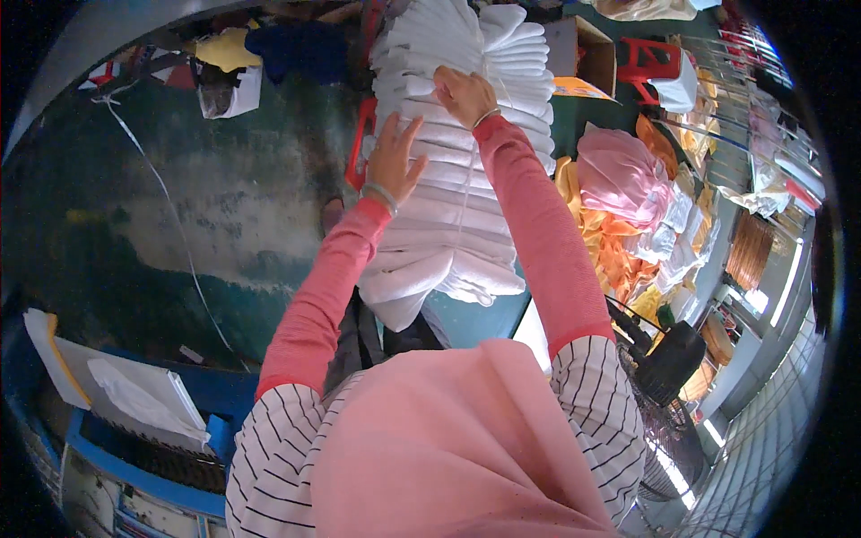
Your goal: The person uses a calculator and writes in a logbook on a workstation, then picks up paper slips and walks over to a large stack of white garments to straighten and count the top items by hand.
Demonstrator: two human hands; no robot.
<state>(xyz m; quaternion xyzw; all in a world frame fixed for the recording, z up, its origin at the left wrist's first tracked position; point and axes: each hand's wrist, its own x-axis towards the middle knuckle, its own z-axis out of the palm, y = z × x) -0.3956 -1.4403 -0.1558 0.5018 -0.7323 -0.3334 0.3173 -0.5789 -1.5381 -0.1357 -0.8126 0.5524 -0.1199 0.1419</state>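
A long row of folded white cloths (430, 211) lies before me, packed side by side. A thin white string (465, 193) runs lengthwise over it and passes by my right wrist. Over the far part of the row, my right hand (466, 97) is closed with its fingers curled. Whatever is in those fingers is hidden. My left hand (393, 163) is open at the row's left edge, its fingers spread over the cloths and nothing in its grasp.
Left of the row stands a red stool (360, 134), partly hidden. Beyond the right side are an open cardboard box (587, 58), a red stool (647, 65) and a heap of pink and orange cloth (623, 179). A black fan (668, 363) stands near my right elbow.
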